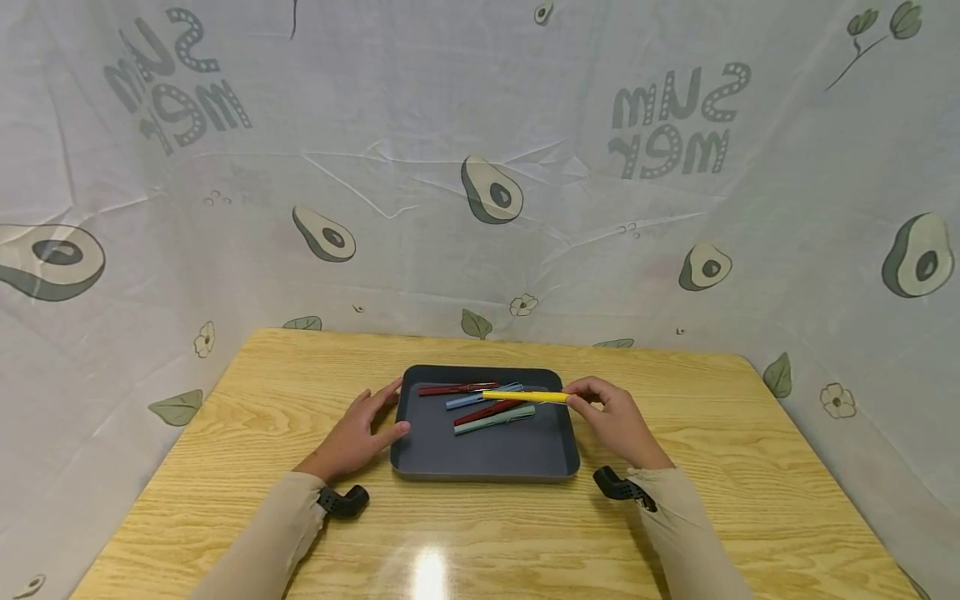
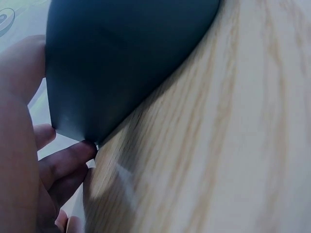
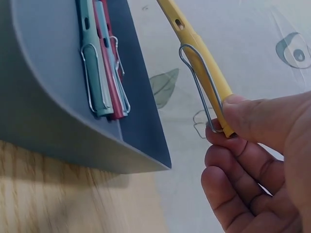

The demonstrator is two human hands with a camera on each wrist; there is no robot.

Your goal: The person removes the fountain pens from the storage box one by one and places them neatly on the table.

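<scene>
A yellow pen [image 1: 525, 397] with a wire clip is pinched at its clip end between the thumb and index finger of my right hand [image 1: 613, 419]. It hangs over the right part of a dark grey tray [image 1: 480, 462]. Below it in the tray lie a light green pen [image 1: 493, 420], a blue pen [image 1: 465, 401] and dark red pens [image 1: 453, 389], roughly side by side. My left hand [image 1: 362, 433] holds the tray's left side. Its thumb lies over the rim, while its fingertips [image 2: 80, 151] touch the outer wall near the bottom edge.
The tray stands on a wood-grain table [image 1: 315, 550]. Behind the table hangs a pale curtain [image 1: 420, 275] printed with avocados and leaves. A black wrist mount [image 1: 345, 502] sits at my left cuff, another mount [image 1: 621, 486] at my right.
</scene>
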